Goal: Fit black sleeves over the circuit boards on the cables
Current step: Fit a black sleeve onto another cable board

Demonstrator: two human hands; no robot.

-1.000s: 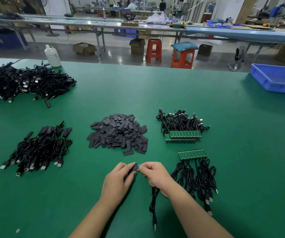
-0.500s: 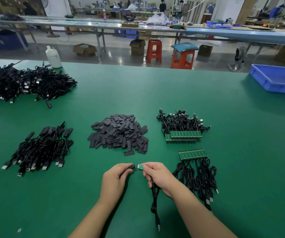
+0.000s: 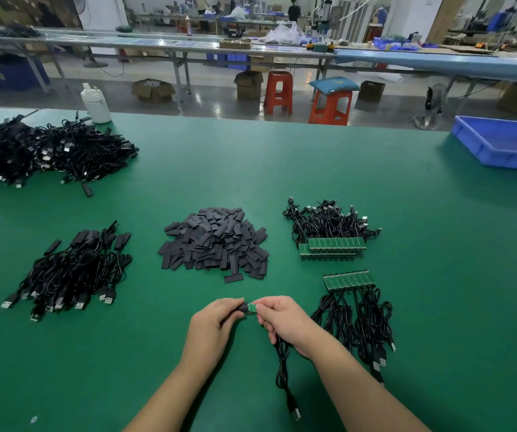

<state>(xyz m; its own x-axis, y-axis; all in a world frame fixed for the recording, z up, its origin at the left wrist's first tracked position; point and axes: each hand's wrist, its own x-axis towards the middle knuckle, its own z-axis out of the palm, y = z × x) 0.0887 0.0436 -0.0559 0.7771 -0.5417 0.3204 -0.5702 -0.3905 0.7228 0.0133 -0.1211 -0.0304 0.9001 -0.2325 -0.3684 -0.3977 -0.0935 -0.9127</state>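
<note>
Black sleeve (image 3: 242,308) pinched in left hand (image 3: 212,330) grip, touching green circuit board (image 3: 252,307) pinched by right hand (image 3: 287,322); cable (image 3: 283,366) hangs below right grip onto table (image 3: 188,169).

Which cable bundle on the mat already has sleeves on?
The bundle left of the sleeve pile: sleeved cables. Both right-hand bundles still show bare green boards.

I see the black sleeve (image 3: 242,308) partly over the small green circuit board (image 3: 252,307), whose bare end shows beside it. Its black cable (image 3: 283,366) trails down toward me to a plug lying on the mat. Loose sleeves (image 3: 216,243) (flat dark strips) sit heaped just beyond.
</note>
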